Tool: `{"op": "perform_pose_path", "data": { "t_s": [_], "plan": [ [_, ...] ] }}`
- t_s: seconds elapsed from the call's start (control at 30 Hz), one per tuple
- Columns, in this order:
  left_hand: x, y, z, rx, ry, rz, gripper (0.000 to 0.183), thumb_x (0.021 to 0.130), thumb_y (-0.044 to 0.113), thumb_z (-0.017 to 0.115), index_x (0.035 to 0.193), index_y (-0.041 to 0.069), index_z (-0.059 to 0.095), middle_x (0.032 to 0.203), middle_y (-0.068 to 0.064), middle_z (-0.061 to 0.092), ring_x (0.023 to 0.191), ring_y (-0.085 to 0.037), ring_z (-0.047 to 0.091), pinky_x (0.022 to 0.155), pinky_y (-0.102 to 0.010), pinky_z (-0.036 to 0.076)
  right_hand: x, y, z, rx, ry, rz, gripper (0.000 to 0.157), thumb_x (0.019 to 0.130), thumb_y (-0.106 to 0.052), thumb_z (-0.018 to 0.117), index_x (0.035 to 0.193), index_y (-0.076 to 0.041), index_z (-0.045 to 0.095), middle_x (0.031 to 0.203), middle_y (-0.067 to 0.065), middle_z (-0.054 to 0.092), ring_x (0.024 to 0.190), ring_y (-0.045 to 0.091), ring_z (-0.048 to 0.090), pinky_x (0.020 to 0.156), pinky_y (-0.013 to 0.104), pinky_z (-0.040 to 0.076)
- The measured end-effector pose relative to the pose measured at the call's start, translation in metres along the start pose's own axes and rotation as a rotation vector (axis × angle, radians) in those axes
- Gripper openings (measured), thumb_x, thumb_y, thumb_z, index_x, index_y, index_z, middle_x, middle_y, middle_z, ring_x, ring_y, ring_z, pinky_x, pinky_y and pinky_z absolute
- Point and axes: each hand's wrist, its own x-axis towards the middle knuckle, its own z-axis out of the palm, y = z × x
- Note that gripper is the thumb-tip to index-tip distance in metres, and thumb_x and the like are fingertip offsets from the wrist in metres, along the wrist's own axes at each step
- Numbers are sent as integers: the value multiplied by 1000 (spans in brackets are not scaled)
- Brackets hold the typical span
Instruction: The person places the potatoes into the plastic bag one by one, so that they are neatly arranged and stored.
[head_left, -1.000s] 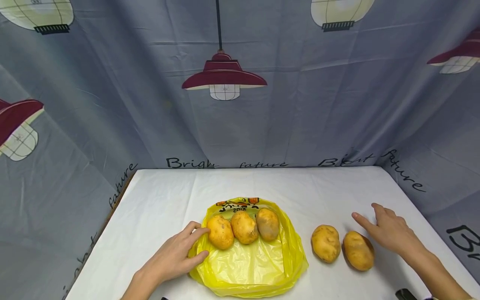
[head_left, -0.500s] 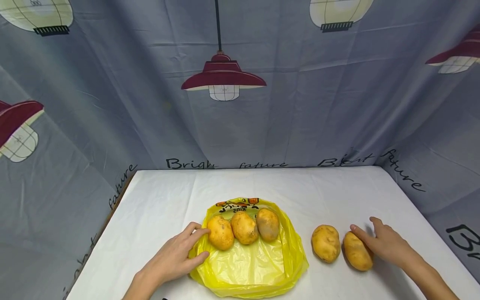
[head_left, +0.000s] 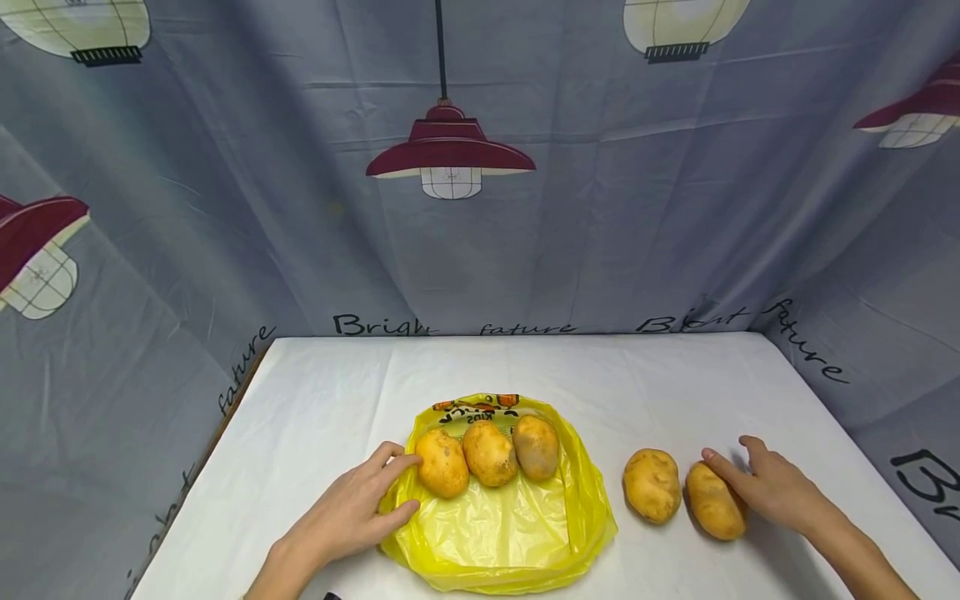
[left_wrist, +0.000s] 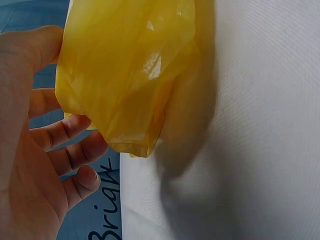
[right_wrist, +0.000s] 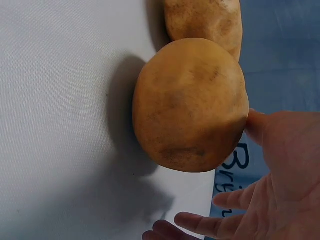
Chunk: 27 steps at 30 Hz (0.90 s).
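Note:
A yellow plastic bag lies spread wide on the table, with three potatoes inside along its far side, among them a middle potato. My left hand holds the bag's left rim, thumb and index finger reaching over it; the left wrist view shows the other fingers loosely bent beside the plastic. To the right of the bag two potatoes lie side by side. My right hand has its thumb on top of the outer potato, while its other fingers stay spread and apart from it. The inner potato is untouched.
A white cloth covers the table. Grey-blue curtains printed with lamps and lettering hang behind it and on both sides. A small dark object shows at the bottom edge, near the left wrist.
My right hand has come down towards the outer potato, and its thumb now touches it. The left hand, the bag and the potatoes stay in place.

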Motion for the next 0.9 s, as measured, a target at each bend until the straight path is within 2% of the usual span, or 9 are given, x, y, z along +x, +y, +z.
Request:
{"op": "perform_pose_path", "data": {
  "t_s": [0.3,0.43,0.6,0.9],
  "plan": [
    [0,1,-1,-3,3,0,46,93,37,70,133,16,62,123,11,47,86,-5,52,72,-30,50,-3,-5,2,40,-71,28,97,101,-63,40,136,25,27,122,50,47,113,65,48,86,67,45],
    [0,2,-1,1,7,4,46,93,37,70,133,17,61,123,12,47,86,-5,52,72,-30,50,-5,-8,3,69,-100,43,96,100,-64,43,137,23,28,120,47,50,107,58,54,80,59,51],
    [-1,2,-2,2,-6,-3,46,93,37,70,134,17,61,123,11,47,86,-5,52,73,-30,50,-9,-9,3,193,-165,80,94,99,-63,46,140,19,26,123,45,47,99,44,60,69,47,56],
    [0,4,-2,2,-12,-5,45,93,36,70,134,17,61,124,11,48,88,-4,53,74,-31,51,-16,-10,5,379,-287,124,91,98,-55,57,141,16,21,125,41,42,107,43,56,75,51,56]
  ]
}}
